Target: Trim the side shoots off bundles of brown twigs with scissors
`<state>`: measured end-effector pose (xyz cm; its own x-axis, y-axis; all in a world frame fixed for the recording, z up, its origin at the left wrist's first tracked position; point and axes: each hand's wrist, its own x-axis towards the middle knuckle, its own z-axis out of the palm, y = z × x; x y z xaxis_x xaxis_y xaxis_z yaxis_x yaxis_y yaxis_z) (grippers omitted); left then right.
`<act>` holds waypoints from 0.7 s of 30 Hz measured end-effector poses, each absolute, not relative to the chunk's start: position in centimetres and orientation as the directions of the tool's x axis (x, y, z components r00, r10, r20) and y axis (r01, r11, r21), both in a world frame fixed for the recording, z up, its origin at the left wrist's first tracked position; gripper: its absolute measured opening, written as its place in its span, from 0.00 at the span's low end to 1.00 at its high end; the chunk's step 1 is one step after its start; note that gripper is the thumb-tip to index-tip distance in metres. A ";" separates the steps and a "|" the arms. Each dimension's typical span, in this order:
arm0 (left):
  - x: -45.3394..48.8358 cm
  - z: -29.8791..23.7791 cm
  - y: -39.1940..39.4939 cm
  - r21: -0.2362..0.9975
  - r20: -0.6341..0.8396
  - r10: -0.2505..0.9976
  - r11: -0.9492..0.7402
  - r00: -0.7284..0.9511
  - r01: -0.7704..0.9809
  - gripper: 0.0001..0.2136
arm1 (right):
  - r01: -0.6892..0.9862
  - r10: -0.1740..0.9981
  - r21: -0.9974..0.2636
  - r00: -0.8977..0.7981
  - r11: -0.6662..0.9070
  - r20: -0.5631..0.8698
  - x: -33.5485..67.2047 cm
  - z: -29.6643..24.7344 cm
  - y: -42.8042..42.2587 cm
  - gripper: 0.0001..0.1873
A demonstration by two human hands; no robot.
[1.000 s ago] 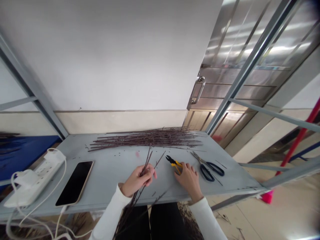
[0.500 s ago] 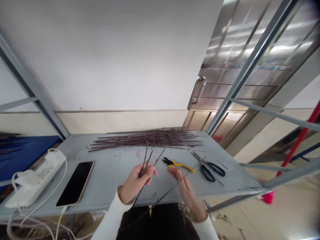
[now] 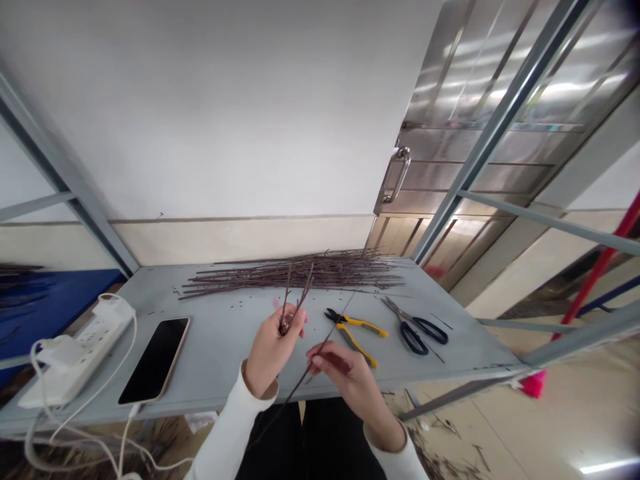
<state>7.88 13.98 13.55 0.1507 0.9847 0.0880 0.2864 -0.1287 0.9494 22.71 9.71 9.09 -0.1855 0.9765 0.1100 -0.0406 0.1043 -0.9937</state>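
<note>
Our L hand [image 3: 270,357] grips brown forked twigs [image 3: 295,297] upright, centre frame; R hand [image 3: 347,383] has left the yellow-handled steel pliers [image 3: 363,325] & now pinches one long thin brown twig [image 3: 305,377] w/ thumb + fingers.

No legible words, numbers or brand marks on the yellow-handled pliers [image 3: 356,331], the scissors [image 3: 414,331] or the power strip [image 3: 77,357].

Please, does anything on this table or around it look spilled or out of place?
Yes. Small dark twig bits are scattered on the grey table, and twig pieces lie on the floor at its right. They look spilled, away from the main pile of twigs.
</note>
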 end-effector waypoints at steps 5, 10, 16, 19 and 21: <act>7.2 14.0 14.2 0.925 0.155 0.983 -0.180 0.100 0.334 0.12 | -0.077 0.978 -0.989 -0.156 0.125 0.136 22.1 9.5 10.4 0.12; 6.6 14.2 15.2 0.989 0.115 0.946 -0.136 0.303 0.050 0.13 | -0.137 0.974 -0.980 -0.156 0.143 0.164 21.6 10.0 11.5 0.10; 6.8 14.5 15.8 0.994 0.067 0.922 -0.026 0.382 -0.110 0.15 | -0.168 0.977 -0.969 -0.077 0.182 0.197 21.2 10.4 12.6 0.10; 6.9 14.7 15.8 0.996 0.067 0.935 -0.043 0.349 -0.078 0.15 | -0.134 0.977 -0.972 -0.061 0.194 0.204 21.2 10.7 12.9 0.11; 7.0 14.7 15.8 0.998 0.058 0.937 -0.044 0.344 -0.049 0.13 | -0.130 0.978 -0.972 -0.048 0.194 0.201 21.3 10.9 13.1 0.12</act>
